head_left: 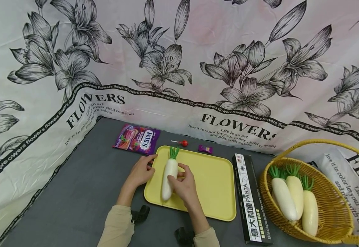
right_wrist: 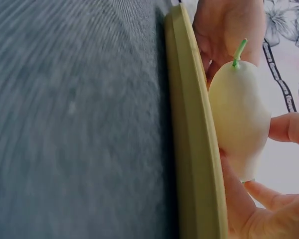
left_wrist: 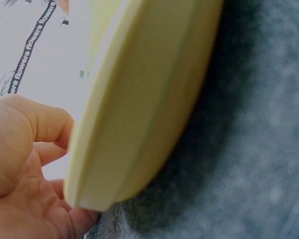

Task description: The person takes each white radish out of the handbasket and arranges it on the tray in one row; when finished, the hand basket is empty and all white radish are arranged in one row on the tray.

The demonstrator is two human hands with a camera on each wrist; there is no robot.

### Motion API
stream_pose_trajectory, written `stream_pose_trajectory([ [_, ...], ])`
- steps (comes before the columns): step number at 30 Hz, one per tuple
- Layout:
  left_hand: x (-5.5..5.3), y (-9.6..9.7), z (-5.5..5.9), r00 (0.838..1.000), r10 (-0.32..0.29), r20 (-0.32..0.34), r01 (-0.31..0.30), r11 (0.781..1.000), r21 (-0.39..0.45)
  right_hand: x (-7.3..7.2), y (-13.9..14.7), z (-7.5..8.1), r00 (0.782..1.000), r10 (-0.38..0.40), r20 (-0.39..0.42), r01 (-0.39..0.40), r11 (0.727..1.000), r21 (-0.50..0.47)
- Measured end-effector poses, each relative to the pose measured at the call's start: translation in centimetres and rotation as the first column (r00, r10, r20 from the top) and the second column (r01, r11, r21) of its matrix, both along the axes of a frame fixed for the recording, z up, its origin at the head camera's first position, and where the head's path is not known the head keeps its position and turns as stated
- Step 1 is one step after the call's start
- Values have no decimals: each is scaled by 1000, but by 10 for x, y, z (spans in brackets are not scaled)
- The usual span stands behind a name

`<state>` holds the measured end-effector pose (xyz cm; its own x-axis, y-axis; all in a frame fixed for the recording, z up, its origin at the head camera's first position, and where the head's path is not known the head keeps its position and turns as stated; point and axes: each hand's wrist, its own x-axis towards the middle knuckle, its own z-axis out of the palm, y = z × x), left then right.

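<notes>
A white radish (head_left: 169,178) with a green top lies lengthwise over the left part of a yellow tray (head_left: 213,187). My right hand (head_left: 184,185) holds it around the middle, thumb on the near side and fingers on its right. The right wrist view shows the radish's tapered end (right_wrist: 239,114) between those fingers, close above the tray rim (right_wrist: 199,129). At the tray's left edge is my left hand (head_left: 141,170). Its curled fingers (left_wrist: 52,124) grip the rim, one fingertip low by the table; part of this hold is hidden behind the tray wall (left_wrist: 134,109).
A purple candy bag (head_left: 137,139), a red lollipop (head_left: 184,143) and a small purple-wrapped sweet (head_left: 205,149) lie behind the tray. Right of it lies a long black pasta box (head_left: 250,199). Beyond stands a handled wicker basket (head_left: 337,206) holding several radishes (head_left: 310,212). Floral cloth (head_left: 198,68) hangs behind.
</notes>
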<state>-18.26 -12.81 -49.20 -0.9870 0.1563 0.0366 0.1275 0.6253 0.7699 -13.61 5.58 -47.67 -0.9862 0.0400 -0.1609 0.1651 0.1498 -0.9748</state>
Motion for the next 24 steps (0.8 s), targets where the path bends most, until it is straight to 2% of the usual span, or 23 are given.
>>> stream_pose_trajectory([
  [6, 0, -1, -1, 1000, -8, 8, 8, 1000, 6, -5, -9, 4, 1000, -5, -3, 5, 996, 92],
  [14, -1, 0, 1, 1000, 0, 12, 0, 1000, 4, -11, -17, 6, 1000, 1, -32, 6, 975, 220],
  [24, 0, -2, 1, 1000, -3, 14, 3, 1000, 26, -14, -23, 6, 999, 20, -41, -7, 956, 293],
])
